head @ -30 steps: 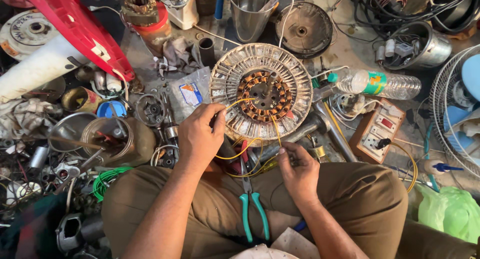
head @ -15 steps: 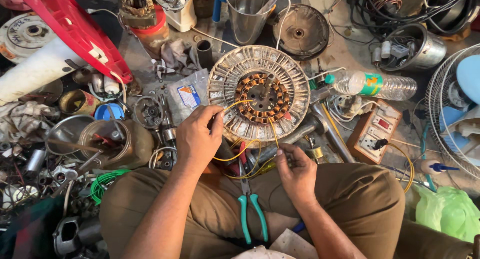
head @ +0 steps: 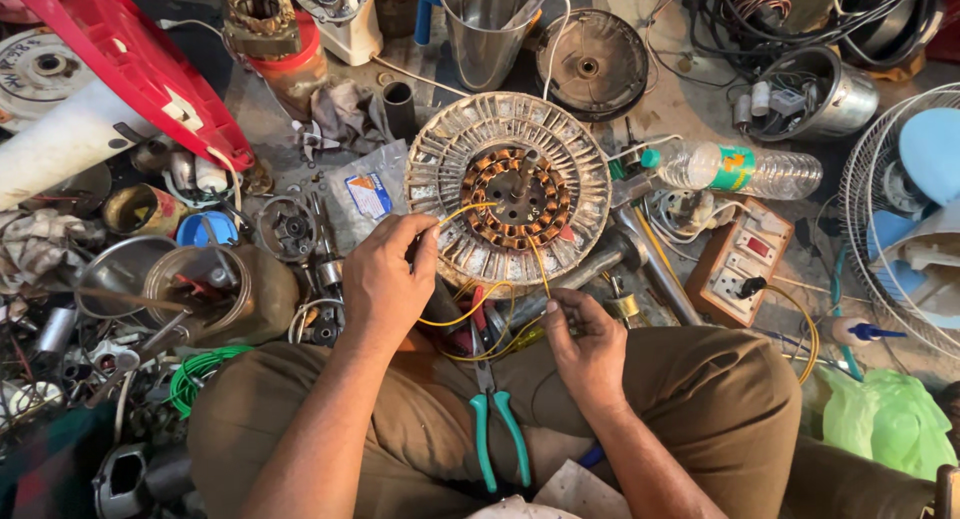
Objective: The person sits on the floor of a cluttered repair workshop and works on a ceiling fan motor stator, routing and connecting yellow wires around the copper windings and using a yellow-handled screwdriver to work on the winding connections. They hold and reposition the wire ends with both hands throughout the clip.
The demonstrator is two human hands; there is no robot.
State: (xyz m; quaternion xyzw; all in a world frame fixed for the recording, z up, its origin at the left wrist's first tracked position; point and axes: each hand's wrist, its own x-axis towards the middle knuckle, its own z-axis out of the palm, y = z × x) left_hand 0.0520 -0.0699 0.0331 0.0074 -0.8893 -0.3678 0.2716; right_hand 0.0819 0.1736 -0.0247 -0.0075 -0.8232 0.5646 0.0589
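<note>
Fingers: your left hand [head: 385,279] pinches a yellow wire [head: 462,213] running to the copper coils of the round motor [head: 510,194] on the floor before your knees; your right hand [head: 590,344] is curled closed on the wire ends. Risk: a hard tug could snap or kink the thin leads at the coils. Hidden: wire tips inside your right fist; pliers [head: 497,429] jaws under the tangle.

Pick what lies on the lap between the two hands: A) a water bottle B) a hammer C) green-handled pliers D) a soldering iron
C: the green-handled pliers lie on the trousers between the left hand and right hand, which pinch yellow wires from the motor; the water bottle lies on the floor.
</note>
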